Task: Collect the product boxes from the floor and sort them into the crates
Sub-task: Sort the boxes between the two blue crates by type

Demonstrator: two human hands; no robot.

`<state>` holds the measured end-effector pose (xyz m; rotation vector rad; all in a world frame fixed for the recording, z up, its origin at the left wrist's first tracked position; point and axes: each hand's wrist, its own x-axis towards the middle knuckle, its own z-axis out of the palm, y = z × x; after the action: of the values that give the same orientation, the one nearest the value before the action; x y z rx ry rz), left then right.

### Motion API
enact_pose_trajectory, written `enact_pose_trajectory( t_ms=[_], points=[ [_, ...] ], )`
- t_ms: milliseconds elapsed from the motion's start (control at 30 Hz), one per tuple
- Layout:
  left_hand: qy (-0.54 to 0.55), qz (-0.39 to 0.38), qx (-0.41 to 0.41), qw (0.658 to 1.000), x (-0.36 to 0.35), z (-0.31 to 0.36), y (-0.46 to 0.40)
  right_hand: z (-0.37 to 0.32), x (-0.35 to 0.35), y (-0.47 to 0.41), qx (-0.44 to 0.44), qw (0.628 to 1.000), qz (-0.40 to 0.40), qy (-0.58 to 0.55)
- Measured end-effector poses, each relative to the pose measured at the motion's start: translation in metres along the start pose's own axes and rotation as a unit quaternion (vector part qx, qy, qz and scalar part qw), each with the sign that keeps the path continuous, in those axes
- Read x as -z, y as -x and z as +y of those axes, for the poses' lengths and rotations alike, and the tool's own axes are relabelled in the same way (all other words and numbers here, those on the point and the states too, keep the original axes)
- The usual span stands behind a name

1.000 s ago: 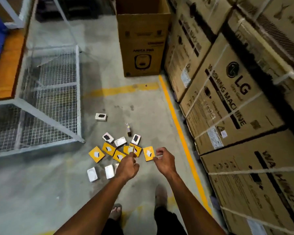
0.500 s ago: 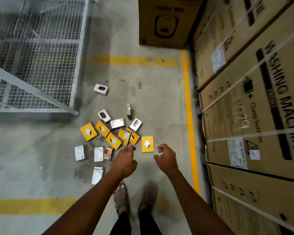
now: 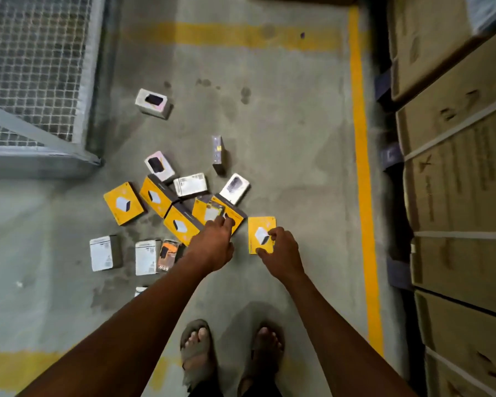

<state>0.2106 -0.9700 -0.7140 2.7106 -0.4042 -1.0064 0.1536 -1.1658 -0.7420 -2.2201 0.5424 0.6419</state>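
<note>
Both forearms are seen bare, with no sleeves, watch or rings visible on the left hand [image 3: 212, 247] or the right hand [image 3: 281, 250]. Grey open-toed sandals [image 3: 196, 351] are worn on both feet, and dark trouser legs [image 3: 206, 392] are glimpsed at the bottom edge.

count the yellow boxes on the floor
6: far-left box, second box, third box, two overlapping boxes at the left hand, one under the right hand. More may be hidden.

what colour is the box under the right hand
Yellow box, with a white cube picture; head view.
</note>
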Motion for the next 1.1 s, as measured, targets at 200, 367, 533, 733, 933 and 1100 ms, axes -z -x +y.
enact_pose_trajectory(
  t_ms=[200,367,533,733,933,1100],
  points=[
    [-0.075,0.002,-0.024,0.997,-0.069,-0.041,-0.104,0.069,-0.085,-0.092,-0.039,0.999,0.029,0.002],
    [-0.117,-0.036,-0.037,0.992,-0.110,-0.045,-0.161,0.101,-0.144,-0.140,-0.061,0.994,0.048,0.078],
    [-0.194,-0.044,-0.053,0.978,-0.130,-0.046,-0.188,0.109,-0.181,-0.152,-0.065,0.978,0.091,0.177],
    [-0.222,0.007,-0.081,0.972,-0.109,-0.041,-0.172,0.101,-0.171,-0.143,-0.114,0.976,0.093,0.160],
    [0.001,0.170,-0.034,0.985,-0.053,-0.046,-0.112,0.072,-0.104,-0.091,-0.135,0.976,0.123,-0.121],
    [0.402,0.231,0.118,0.878,0.024,-0.020,-0.022,0.033,-0.028,-0.023,-0.156,0.923,0.038,-0.349]
  ],
)
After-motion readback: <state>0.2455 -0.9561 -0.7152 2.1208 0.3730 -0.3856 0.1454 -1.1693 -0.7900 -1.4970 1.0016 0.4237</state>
